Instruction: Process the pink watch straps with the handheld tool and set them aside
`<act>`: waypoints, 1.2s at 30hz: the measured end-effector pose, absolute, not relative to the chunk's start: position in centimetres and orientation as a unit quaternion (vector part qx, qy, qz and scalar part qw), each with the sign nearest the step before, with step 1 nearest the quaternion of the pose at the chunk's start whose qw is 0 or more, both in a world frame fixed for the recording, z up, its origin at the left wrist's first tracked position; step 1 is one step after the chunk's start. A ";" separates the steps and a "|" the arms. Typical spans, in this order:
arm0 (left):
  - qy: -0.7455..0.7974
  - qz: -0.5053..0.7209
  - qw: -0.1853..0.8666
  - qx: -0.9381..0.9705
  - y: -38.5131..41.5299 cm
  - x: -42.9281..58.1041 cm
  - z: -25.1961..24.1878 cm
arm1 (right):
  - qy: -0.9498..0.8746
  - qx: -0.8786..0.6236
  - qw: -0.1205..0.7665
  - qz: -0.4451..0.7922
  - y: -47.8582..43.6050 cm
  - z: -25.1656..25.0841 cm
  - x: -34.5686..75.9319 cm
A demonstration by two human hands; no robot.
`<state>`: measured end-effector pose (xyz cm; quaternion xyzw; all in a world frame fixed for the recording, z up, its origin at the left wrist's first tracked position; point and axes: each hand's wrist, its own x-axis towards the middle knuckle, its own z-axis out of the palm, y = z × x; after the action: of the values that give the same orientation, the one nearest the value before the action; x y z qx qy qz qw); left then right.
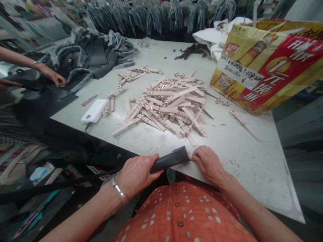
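The person is holding a dark strip [174, 158] over the near edge of the surface [254, 168], and both hands are meeting at it. The step in hand seems to be careful work at the strip's end. The next move seems to be calling for a steady left hand and small, gentle pinches from the right one.

The left hand [137, 171] is wrapping around the strip. Its fingers are curling close, with the thumb lying along the lower side, so there is hardly any gap left apart from the strip itself. The right hand [208, 161] is resting just past the strip's far end. Its fingers are bunching together and seem to be pinching a tiny pale bit [190, 157]. I cannot tell what that bit is belonging to, because the fingers are hiding most of it.

Beyond the hands, a big heap of pale straps [171, 104] with shiny buckles is lying on the surface. One single strap [246, 125] is lying off to the right, near a yellow and red box [262, 67]. On the far left, another person's hand [54, 75] is touching dark cloth [68, 88].
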<state>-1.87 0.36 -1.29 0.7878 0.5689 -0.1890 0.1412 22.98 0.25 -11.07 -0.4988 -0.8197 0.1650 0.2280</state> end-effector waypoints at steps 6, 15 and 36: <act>0.560 -0.182 0.130 0.798 0.3 -2.4 -1.6 | -0.763 -0.566 0.238 0.201 0.9 -12.0 23.2; 0.558 -0.198 0.124 0.797 0.3 -1.4 0.7 | -0.758 -0.554 0.260 0.225 1.0 -11.6 23.1; 0.422 -0.236 0.070 0.873 3.8 4.0 1.5 | -0.744 -0.570 0.290 0.195 -1.4 -11.2 25.0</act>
<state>3.98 3.78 1.50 0.8728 0.4217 -0.2356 0.0696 24.97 -1.42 -11.20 -0.5697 -0.7438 0.1946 0.2903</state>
